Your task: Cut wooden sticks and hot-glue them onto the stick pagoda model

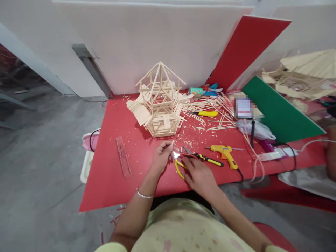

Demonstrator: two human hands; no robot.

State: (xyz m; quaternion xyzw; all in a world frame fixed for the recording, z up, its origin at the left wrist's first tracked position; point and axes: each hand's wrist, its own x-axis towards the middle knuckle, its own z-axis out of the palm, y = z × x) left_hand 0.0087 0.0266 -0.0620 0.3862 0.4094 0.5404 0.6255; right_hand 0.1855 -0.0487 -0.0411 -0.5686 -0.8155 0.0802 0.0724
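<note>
My left hand (161,157) is closed in a pinch on a short wooden stick (172,142), whose pale tip shows above the fingers. Close beside it, my right hand (201,176) grips cutting pliers (179,170) with red and yellow handles. Their metal jaws lie right by my left fingertips; whether they touch the stick I cannot tell. Just beyond both hands stands a pagoda-like model (162,129) of thin wooden sticks, with a bare pointed roof frame and some slatted eave panels.
Right of my hands lie a black-and-yellow utility knife (210,160) and a yellow glue gun (227,155). A clear ruler (123,156) is on the left. Loose sticks (220,122), a yellow-handled tool (207,113) and a green board (283,115) are farther back on the red table (105,189).
</note>
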